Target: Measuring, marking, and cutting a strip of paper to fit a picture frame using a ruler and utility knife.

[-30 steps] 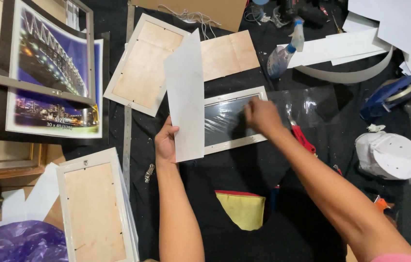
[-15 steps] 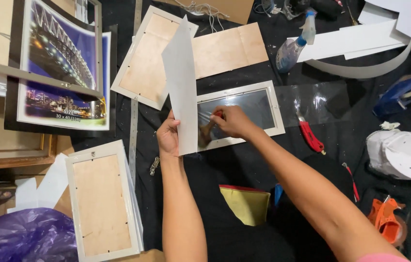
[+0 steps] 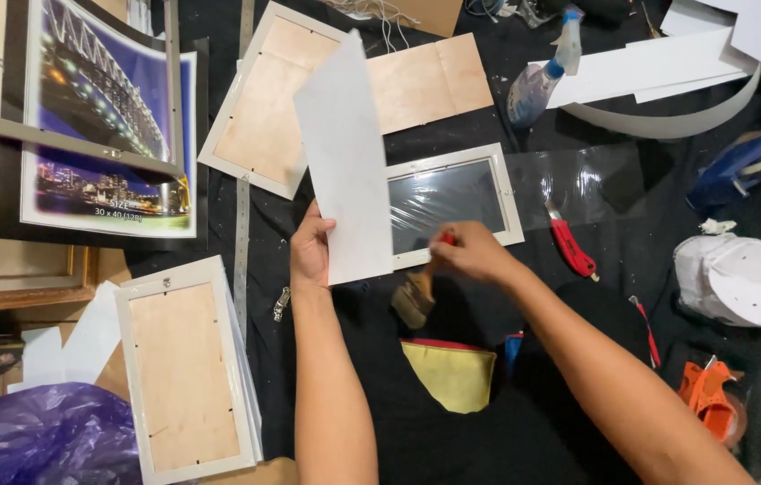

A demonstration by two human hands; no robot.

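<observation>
My left forearm runs straight up from the bottom edge, and my left hand (image 3: 311, 251) pinches the lower edge of a tall white sheet (image 3: 346, 162), holding it upright over the black table (image 3: 452, 449). My right arm comes in diagonally from the lower right; my right hand (image 3: 473, 254) grips a small brush (image 3: 418, 292), bristles down, just below the white picture frame (image 3: 452, 199).

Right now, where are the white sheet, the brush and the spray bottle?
white sheet (image 3: 347, 162), head view, middle of its face.
brush (image 3: 413, 301), head view, on its bristle end.
spray bottle (image 3: 535, 85), head view, on its clear body.
</observation>
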